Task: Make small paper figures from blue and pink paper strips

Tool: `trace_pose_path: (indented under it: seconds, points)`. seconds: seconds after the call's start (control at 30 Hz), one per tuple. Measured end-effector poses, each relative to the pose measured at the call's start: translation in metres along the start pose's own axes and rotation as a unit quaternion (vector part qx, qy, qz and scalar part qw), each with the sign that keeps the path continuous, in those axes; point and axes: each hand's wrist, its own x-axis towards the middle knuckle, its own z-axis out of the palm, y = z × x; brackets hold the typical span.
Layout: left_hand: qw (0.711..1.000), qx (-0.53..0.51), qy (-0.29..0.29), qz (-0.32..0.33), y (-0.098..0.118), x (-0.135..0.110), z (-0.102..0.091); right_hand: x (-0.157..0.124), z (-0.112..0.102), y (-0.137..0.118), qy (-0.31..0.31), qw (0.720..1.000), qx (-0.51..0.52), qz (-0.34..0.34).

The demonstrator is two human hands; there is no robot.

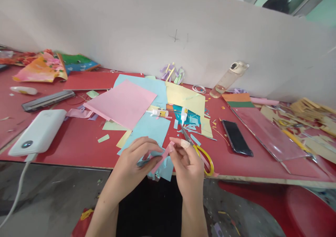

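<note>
A narrow pink paper strip point(165, 157) stretches between my two hands at the table's front edge. The thumb and fingers of my left hand point(136, 158) are closed on a folded light-blue paper piece point(149, 157), and the strip's lower end lies by that thumb. My right hand point(189, 163), with a pale bandage on one finger, pinches the strip's upper end. Beside it lie yellow-handled scissors point(207, 160), partly covered by the hand. Below the hands, more light-blue paper point(167, 170) hangs over the edge. Two small white glue bottles point(160, 113) lie just beyond.
Pink sheets point(123, 104) and yellow paper point(186, 95) cover the middle of the red table. To the left is a white power bank point(39, 132) with a cable. A phone point(237, 138), a leaning water bottle point(228, 80) and a plastic-covered folder point(270, 134) are at right.
</note>
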Motion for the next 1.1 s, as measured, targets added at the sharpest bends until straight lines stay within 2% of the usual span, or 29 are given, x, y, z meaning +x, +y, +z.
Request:
trace_pose_path:
  seconds: [0.27,0.53,0.7,0.9,1.1]
  points:
    - [1.0,-0.019,0.014,-0.001,-0.001,0.001,0.0,0.001,0.002,-0.007,-0.023,0.999,0.0,0.041]
    - [0.999,-0.025,0.032,-0.005,0.001,0.0,-0.003,0.001,-0.001,-0.012,-0.094,0.995,-0.014,0.031]
    - [0.999,-0.028,0.025,-0.007,0.002,0.001,-0.003,0.001,-0.001,-0.01,-0.085,0.996,-0.011,0.023]
    - [0.999,-0.038,0.01,-0.007,0.0,0.003,-0.003,0.002,-0.004,-0.012,-0.143,0.989,-0.036,0.033]
    - [0.998,-0.055,-0.007,-0.024,0.002,0.001,-0.005,0.0,-0.008,-0.013,-0.175,0.98,-0.071,0.063]
